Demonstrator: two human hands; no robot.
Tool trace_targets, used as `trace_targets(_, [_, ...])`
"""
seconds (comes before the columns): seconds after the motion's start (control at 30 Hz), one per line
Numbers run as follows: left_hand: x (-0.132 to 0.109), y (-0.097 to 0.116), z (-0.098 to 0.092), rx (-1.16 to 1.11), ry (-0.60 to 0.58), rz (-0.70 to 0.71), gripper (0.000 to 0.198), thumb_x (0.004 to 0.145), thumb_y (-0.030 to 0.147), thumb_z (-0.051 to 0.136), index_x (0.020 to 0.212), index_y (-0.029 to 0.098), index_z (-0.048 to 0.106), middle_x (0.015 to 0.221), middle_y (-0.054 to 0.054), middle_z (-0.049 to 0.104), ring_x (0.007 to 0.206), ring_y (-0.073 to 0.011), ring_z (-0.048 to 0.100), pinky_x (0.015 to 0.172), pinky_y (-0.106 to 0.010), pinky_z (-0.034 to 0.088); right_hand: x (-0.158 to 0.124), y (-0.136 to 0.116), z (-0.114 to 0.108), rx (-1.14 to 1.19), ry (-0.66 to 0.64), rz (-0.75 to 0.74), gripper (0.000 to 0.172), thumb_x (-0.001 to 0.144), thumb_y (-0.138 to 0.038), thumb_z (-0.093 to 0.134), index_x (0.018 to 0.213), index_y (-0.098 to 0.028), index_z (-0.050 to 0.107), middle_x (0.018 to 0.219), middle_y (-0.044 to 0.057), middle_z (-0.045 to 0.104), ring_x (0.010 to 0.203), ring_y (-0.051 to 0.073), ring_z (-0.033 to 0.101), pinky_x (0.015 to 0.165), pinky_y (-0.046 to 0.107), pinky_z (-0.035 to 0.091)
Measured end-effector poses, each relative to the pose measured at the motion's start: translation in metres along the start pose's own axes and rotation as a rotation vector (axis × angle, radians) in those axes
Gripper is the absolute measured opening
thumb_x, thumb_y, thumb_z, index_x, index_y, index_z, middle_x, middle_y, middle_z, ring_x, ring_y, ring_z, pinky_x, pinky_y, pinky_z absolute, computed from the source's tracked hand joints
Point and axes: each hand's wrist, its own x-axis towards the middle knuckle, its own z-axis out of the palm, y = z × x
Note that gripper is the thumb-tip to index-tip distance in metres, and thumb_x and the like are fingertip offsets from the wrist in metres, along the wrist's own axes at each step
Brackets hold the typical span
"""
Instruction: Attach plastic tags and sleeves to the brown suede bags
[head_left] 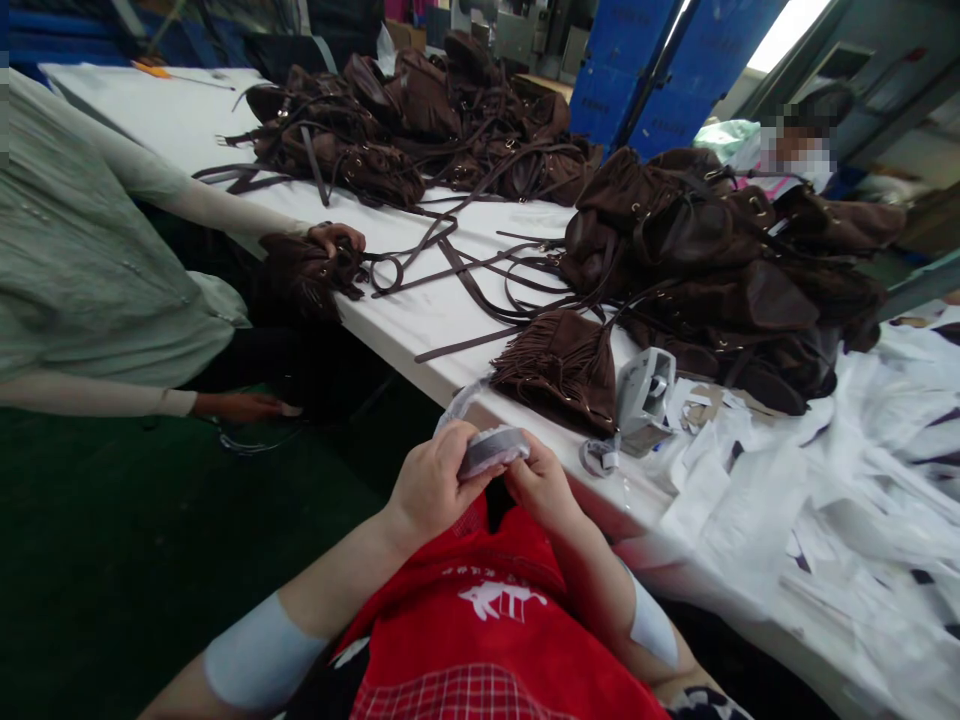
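Note:
Both of my hands are close together in front of the red apron, at the table's edge. My left hand [437, 478] is closed round one end of a dark grey coiled strap [493, 451] in clear plastic wrap. The fingers of my right hand [541, 482] pinch the other end of this coil. Loose plastic trails up behind it. Just beyond my hands, a brown fringed bag [564, 368] lies on the white table [405, 345]. A second small wrapped coil [598, 458] lies at the table edge, beside a grey-white dispenser [646, 400].
Brown bags [720, 260] are heaped at the right, and more bags [420, 120] at the back. White wrapping sheets [817, 480] cover the right side. At the left, a person in green [97, 240] has one hand on a brown bag [304, 275]. Another person is farther back right.

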Motion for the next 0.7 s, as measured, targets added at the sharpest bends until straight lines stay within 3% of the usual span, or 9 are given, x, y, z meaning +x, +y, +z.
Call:
trace_targets(0.13, [0.001, 0.003, 0.009, -0.148, 0.002, 0.018, 0.029, 0.092, 0.048, 0.05, 0.102, 0.021, 0.05, 0.093, -0.007, 0.063, 0.086, -0.0223, 0.064, 0.076, -0.034, 0.052, -0.001, 0.01, 0.003, 0.374, -0.043, 0.116, 0.039, 0.08, -0.056, 0.067, 0.085, -0.021, 0.05, 0.045, -0.012, 0.036, 0.034, 0.005, 0.023, 0.035, 0.018, 0.016])
trace_targets(0.27, [0.002, 0.003, 0.012, -0.198, 0.013, 0.039, 0.025, 0.093, 0.045, 0.049, 0.1, 0.021, 0.051, 0.091, -0.006, 0.063, 0.084, -0.021, 0.064, 0.076, -0.033, 0.053, -0.001, 0.013, 0.004, 0.525, -0.072, 0.158, 0.047, 0.074, -0.06, 0.071, 0.075, -0.021, 0.045, 0.043, -0.012, 0.035, 0.034, 0.004, 0.023, 0.034, 0.017, 0.017])
trace_targets(0.37, [0.004, -0.004, 0.008, 0.001, -0.003, 0.1, 0.02, 0.094, 0.038, 0.049, 0.101, 0.02, 0.051, 0.094, -0.008, 0.064, 0.088, -0.0228, 0.066, 0.075, -0.033, 0.054, 0.003, 0.009, -0.006, 0.412, -0.138, 0.129, 0.042, 0.076, -0.052, 0.073, 0.092, -0.019, 0.054, 0.049, -0.009, 0.046, 0.036, 0.005, 0.034, 0.035, 0.017, 0.024])
trace_targets(0.47, [0.008, -0.013, 0.001, 0.278, -0.01, 0.186, 0.017, 0.091, 0.03, 0.054, 0.102, 0.017, 0.053, 0.1, -0.012, 0.065, 0.087, -0.0248, 0.067, 0.069, -0.033, 0.055, 0.005, 0.005, -0.022, 0.276, -0.112, 0.085, 0.051, 0.076, -0.044, 0.075, 0.114, -0.019, 0.053, 0.06, -0.007, 0.056, 0.042, 0.007, 0.046, 0.039, 0.018, 0.033])
trace_targets(0.57, [0.012, -0.017, -0.002, 0.48, 0.013, 0.289, 0.015, 0.089, 0.025, 0.054, 0.1, 0.014, 0.056, 0.1, -0.014, 0.066, 0.078, -0.0243, 0.067, 0.063, -0.033, 0.054, 0.004, 0.002, -0.031, 0.224, -0.035, 0.118, 0.043, 0.081, -0.056, 0.063, 0.098, -0.016, 0.059, 0.063, -0.002, 0.06, 0.043, 0.008, 0.05, 0.037, 0.018, 0.03])
trace_targets(0.7, [0.009, -0.016, 0.009, 0.615, -0.045, 0.431, 0.013, 0.09, 0.018, 0.048, 0.096, 0.013, 0.059, 0.093, -0.012, 0.066, 0.065, -0.0216, 0.064, 0.053, -0.033, 0.051, -0.004, 0.004, -0.02, 0.272, 0.006, 0.299, 0.056, 0.078, -0.071, 0.054, 0.077, -0.016, 0.057, 0.054, -0.002, 0.055, 0.036, 0.006, 0.04, 0.033, 0.017, 0.021])
